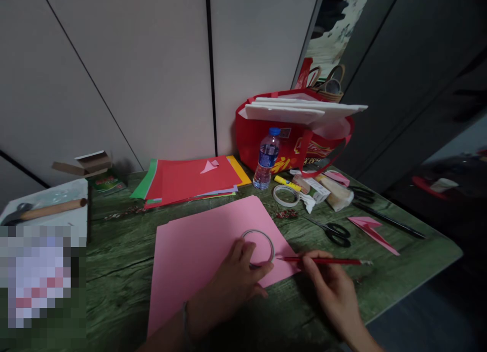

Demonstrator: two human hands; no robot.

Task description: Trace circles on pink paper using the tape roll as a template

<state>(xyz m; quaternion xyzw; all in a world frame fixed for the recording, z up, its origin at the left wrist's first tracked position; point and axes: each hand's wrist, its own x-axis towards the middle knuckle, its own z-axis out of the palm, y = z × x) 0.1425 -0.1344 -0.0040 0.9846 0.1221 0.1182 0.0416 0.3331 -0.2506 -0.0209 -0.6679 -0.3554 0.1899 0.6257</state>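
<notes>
A sheet of pink paper (198,255), with at least one more under it, lies on the table in front of me. On its right part rests a thin, pale tape roll (273,245), flat on the paper. My left hand (239,271) holds this roll down, its fingers and thumb bent around the near and left rim. A red pencil (342,261) is pinched in my right hand (329,281) just past the paper's right edge. The pencil's tip points left, close to the roll's outer rim; whether it touches the paper I cannot tell.
Behind lie coloured sheets (190,179), a water bottle (266,159) and a red bag (251,134) holding white boards. To the right are scissors (337,234), another tape roll (286,195), a folded pink piece (371,230) and a black stick (391,221). A hammer (53,209) lies left.
</notes>
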